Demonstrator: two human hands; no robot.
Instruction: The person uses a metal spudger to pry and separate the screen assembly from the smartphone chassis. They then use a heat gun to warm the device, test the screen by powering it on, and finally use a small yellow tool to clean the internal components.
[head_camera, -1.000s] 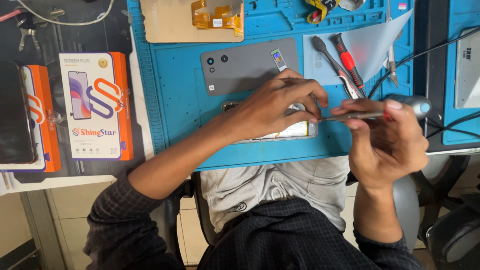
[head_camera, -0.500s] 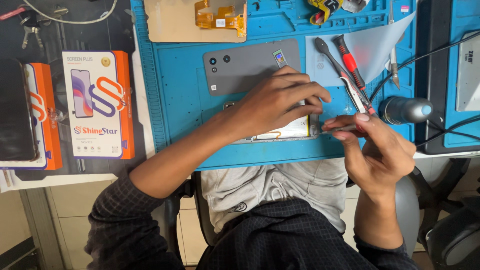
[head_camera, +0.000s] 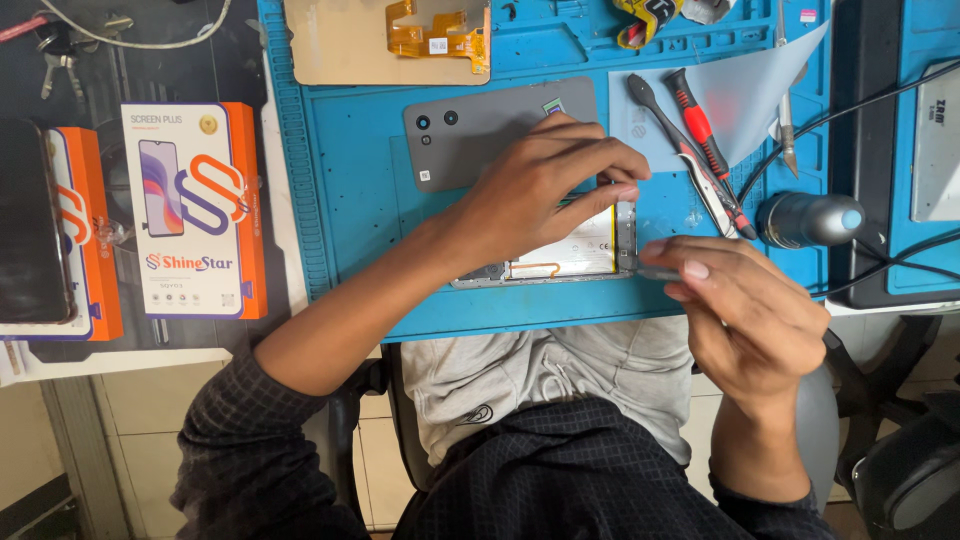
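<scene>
Left hand flat atop opened phone, right hand beside, perhaps pinching something small.

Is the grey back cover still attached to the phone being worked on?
No, the grey back cover lies on the blue mat beside the opened phone.

A blue work mat covered the dark counter (evenly lit); below lay a pale tiled floor and a black chair.

An orange-and-white screen box, keys and a red-handled screwdriver lie about the blue mat.
</scene>
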